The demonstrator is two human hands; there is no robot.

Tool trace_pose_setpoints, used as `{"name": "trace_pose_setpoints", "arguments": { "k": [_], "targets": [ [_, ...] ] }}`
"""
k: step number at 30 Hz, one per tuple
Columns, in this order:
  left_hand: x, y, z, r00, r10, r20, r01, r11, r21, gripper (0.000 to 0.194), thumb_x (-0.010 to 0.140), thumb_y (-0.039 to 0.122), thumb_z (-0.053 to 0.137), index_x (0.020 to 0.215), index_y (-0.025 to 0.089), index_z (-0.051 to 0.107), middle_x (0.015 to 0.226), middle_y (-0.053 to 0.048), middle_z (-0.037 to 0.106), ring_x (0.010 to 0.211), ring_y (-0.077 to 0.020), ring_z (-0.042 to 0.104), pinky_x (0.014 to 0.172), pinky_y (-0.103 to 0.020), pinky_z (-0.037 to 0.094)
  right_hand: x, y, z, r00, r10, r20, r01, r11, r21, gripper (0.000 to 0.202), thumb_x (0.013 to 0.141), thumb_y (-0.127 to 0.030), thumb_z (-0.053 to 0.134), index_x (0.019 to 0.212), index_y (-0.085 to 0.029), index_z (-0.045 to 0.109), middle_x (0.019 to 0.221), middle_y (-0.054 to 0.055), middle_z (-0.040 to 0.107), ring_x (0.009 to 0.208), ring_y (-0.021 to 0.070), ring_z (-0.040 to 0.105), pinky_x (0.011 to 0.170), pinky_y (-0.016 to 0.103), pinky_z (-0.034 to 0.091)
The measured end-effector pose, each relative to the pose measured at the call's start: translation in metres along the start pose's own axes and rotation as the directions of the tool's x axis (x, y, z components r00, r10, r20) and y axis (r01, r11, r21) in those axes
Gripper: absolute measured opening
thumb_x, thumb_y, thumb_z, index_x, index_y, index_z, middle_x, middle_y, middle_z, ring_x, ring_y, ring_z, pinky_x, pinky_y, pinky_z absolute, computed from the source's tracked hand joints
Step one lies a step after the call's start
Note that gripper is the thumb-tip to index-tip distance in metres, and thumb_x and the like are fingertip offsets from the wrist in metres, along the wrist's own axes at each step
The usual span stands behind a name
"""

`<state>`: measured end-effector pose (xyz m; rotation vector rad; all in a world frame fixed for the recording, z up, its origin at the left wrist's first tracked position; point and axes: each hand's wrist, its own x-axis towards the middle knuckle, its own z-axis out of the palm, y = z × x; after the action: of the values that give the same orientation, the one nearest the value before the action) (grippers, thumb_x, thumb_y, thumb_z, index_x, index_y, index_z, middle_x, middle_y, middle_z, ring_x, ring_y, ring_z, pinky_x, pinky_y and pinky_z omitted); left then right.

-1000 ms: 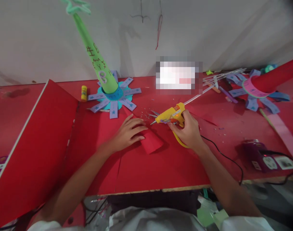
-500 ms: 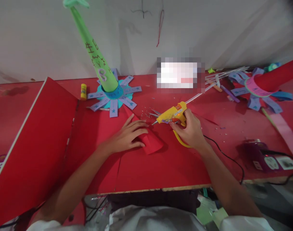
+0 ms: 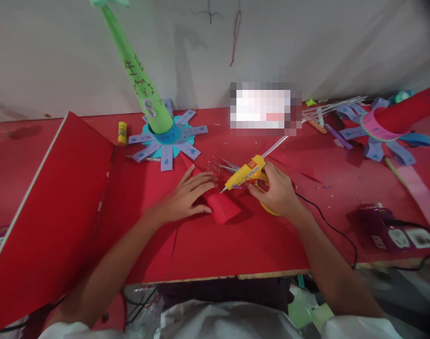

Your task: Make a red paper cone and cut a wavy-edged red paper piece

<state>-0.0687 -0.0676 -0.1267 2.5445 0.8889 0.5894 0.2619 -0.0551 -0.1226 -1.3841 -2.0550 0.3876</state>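
Observation:
My left hand (image 3: pixel 188 197) lies curved over a red paper cone (image 3: pixel 223 207), holding it down on the red tabletop, its fingers across the upper side and the thumb along the near side. The cone's wide end faces right and its narrow part runs up behind my fingers. In my right hand (image 3: pixel 280 190) is a yellow hot glue gun (image 3: pixel 245 173), gripped by its handle, with an orange light showing. Its nozzle points down-left at the cone, close to my left fingertips; whether it touches the paper I cannot tell. A clear glue stick (image 3: pixel 274 147) sticks out of the gun's back.
A green paper cone (image 3: pixel 154 106) with purple star strips stands behind my left hand. Nearby are a yellow glue stick tube (image 3: pixel 122 133) and a raised red board (image 3: pixel 41 212). At right are a pink-collared red cone (image 3: pixel 377 125), a purple box (image 3: pixel 380 228) and a black cord (image 3: pixel 322 219).
The glue gun has moved a little left and down, so its nozzle is now over the red cone. My left hand stays nearly still on the cone.

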Motion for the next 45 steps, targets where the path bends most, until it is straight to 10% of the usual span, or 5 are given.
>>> {"name": "trace_pose_setpoints", "arguments": {
  "k": [13, 22, 45],
  "targets": [
    [-0.007, -0.028, 0.003, 0.99, 0.064, -0.13, -0.041, 0.984, 0.173, 0.059, 0.106, 0.061, 0.059, 0.151, 0.023, 0.062, 0.14, -0.014, 0.071, 0.148, -0.0328, 0.059, 0.14, -0.066, 0.013, 0.001, 0.002, 0.006, 0.993, 0.059, -0.102, -0.061, 0.998, -0.016, 0.034, 0.094, -0.051, 0.072, 0.112, -0.026, 0.057, 0.099, 0.008, 0.071, 0.086, 0.03, 0.068, 0.071, 0.04, 0.049],
    [-0.005, -0.027, -0.002, 0.999, -0.045, -0.01, 0.046, 0.991, 0.127, 0.068, 0.106, 0.069, 0.049, 0.158, 0.025, 0.056, 0.154, -0.015, 0.065, 0.153, -0.0322, 0.053, 0.14, -0.066, 0.002, 0.002, -0.006, 0.01, 0.994, 0.094, -0.053, -0.095, 0.995, -0.019, 0.032, 0.09, -0.048, 0.073, 0.101, -0.027, 0.052, 0.089, 0.004, 0.067, 0.077, 0.0272, 0.064, 0.069, 0.038, 0.044],
    [-0.006, -0.029, 0.004, 0.999, -0.009, -0.041, 0.012, 0.999, 0.053, 0.065, 0.099, 0.067, 0.066, 0.147, 0.022, 0.065, 0.148, -0.017, 0.067, 0.144, -0.0323, 0.062, 0.138, -0.065, 0.024, -0.003, -0.017, 0.023, 0.999, 0.031, 0.02, -0.031, 0.999, -0.009, 0.031, 0.097, -0.052, 0.07, 0.105, -0.026, 0.055, 0.096, 0.009, 0.073, 0.088, 0.0319, 0.072, 0.073, 0.04, 0.051]
  ]
}}
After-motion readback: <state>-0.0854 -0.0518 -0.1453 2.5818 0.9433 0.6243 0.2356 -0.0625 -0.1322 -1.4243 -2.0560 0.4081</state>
